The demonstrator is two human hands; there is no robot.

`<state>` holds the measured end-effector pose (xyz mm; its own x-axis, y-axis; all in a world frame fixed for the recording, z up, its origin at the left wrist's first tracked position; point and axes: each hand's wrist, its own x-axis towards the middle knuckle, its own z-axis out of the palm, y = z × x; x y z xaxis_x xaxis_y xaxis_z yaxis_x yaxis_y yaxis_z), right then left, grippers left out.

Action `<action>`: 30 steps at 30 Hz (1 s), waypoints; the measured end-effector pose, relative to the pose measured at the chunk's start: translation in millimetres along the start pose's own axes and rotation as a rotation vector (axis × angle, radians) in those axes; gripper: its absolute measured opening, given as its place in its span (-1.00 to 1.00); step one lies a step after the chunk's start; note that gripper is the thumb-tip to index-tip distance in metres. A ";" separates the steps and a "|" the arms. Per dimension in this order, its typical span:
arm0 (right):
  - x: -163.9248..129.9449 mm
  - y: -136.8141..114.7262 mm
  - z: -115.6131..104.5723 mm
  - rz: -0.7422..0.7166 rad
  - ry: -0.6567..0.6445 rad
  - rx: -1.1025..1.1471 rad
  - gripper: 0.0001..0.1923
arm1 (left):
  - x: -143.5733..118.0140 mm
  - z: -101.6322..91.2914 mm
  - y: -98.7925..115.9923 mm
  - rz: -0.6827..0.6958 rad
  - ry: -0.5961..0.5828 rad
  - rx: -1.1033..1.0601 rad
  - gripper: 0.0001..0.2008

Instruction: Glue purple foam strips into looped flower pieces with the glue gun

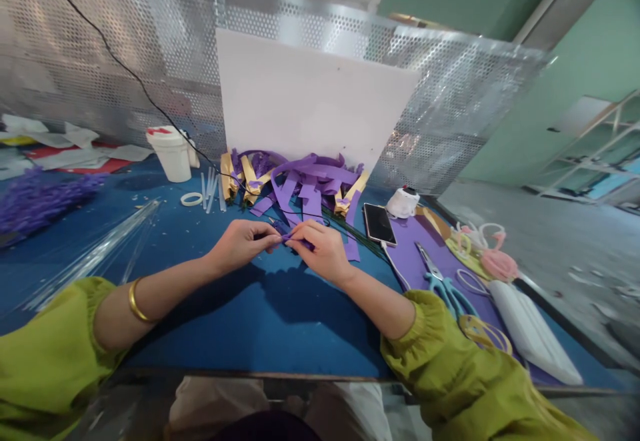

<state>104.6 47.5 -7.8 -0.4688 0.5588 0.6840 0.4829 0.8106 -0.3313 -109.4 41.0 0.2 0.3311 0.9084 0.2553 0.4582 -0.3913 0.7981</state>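
Hands: your left hand [243,241] and right hand [320,249] meet over the blue table [240,321], fingertips pinched on a small purple strip [289,236] between them.
Progress: the strip looks partly folded or wrapped; I can't tell how far. Judging by the pile behind, plenty remains.
Right side: scissors [443,282] on a purple sheet [407,257], phone [379,223] beside it.
Left side: clear sticks [95,254], well apart.
Beyond: heap of purple strips [305,184], white tub [173,153], perforated metal screen [125,47]. Nothing blocks your hands.
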 end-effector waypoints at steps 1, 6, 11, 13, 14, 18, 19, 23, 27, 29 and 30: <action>0.2 -0.6 -0.1 0.007 0.003 0.001 -0.83 | 0.3 0.0 -0.7 -0.011 -0.005 -0.022 -0.68; 2.0 -4.6 -0.6 0.003 0.005 -0.002 -0.85 | -0.4 2.0 -4.3 -0.036 0.005 -0.049 -0.69; 5.5 -2.6 -6.5 -0.013 0.064 -0.018 -0.85 | 0.2 -0.8 -4.6 -0.052 0.028 -0.090 -0.69; 6.7 -0.4 -9.3 0.001 0.079 -0.033 -0.85 | 1.4 -3.8 -5.0 -0.072 0.019 -0.068 -0.74; 7.1 0.6 -10.2 0.003 0.080 -0.037 -0.85 | 1.9 -5.0 -5.4 -0.075 0.021 -0.048 -0.75; 6.9 2.1 -9.9 0.003 0.088 -0.033 -0.87 | 2.3 -5.3 -7.3 -0.059 0.037 -0.022 -0.74; 6.6 1.8 -9.5 0.007 0.092 -0.034 -0.86 | 2.1 -4.4 -7.7 -0.055 0.030 -0.025 -0.72; 6.1 0.6 -9.3 -0.032 0.065 -0.059 -0.85 | 0.9 -1.9 -9.4 -0.012 0.025 0.002 -0.69; 7.2 2.1 -11.5 -0.027 0.033 -0.086 -0.92 | 1.8 -5.0 -11.2 -0.023 0.052 0.035 -0.68; 9.1 3.6 -13.7 0.011 -0.009 -0.066 -0.91 | 3.6 -8.2 -11.2 -0.038 0.037 0.029 -0.66; 10.6 4.5 -15.6 0.032 -0.036 -0.045 -0.87 | 5.0 -10.1 -11.1 -0.036 0.027 0.023 -0.65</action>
<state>113.3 54.3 8.2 -0.4785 0.5909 0.6495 0.5301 0.7841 -0.3228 -121.1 51.4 -1.9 0.2916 0.9254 0.2420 0.4884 -0.3616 0.7942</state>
